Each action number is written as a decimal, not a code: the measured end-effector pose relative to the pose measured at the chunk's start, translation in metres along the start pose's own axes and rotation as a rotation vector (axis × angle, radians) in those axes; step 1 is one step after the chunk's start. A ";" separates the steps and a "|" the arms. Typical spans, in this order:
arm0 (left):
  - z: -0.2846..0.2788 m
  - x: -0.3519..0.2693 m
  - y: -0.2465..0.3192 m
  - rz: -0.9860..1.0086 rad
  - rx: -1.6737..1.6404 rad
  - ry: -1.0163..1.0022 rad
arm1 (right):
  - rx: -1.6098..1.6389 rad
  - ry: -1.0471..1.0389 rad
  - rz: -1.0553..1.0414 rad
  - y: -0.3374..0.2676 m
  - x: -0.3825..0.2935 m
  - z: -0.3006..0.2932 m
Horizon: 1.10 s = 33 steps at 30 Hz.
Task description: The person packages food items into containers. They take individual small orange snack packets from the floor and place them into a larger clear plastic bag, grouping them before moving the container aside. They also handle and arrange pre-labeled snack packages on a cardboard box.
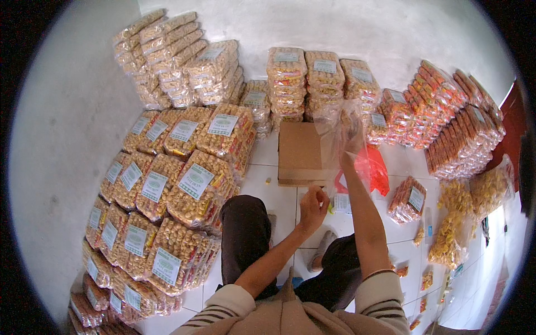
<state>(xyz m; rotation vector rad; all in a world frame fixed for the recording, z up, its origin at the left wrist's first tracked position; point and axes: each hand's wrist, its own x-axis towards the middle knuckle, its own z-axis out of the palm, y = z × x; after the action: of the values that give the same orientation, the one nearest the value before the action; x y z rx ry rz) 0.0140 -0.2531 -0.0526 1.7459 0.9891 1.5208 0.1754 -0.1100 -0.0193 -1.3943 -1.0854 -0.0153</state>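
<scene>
A large clear plastic bag [328, 121] hangs upright above a closed-looking brown cardboard box [299, 150]. My right hand [351, 136] is up inside or behind the bag, seen through its film, and the fingers' hold cannot be made out. Lower and to the left, my left hand [314, 207] is bent with curled fingers close to the bag's lower edge; whether it pinches the film is unclear. Beyond my right forearm lies a red plastic bag [379, 169]. Printed label sheets [342, 204] lie on the floor between my hands.
Stacked packs of ring-shaped snacks [201, 180] rise at left. More snack stacks [287, 83] line the wall. Reddish packs [458, 142] stand at right, with a single pack [408, 200] nearer. Open-looking bags of yellow snacks [450, 238] and small packets [427, 279] lie on the tiles.
</scene>
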 end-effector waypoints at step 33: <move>0.044 0.110 -0.199 -0.743 -0.008 0.265 | 0.243 -0.221 0.330 0.101 -0.037 0.113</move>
<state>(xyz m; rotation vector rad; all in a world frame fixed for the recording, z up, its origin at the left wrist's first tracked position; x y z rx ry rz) 0.0362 -0.0525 -0.1673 0.9873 1.5391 1.2538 0.1474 -0.0171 -0.1412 -1.3585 -0.9871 0.5043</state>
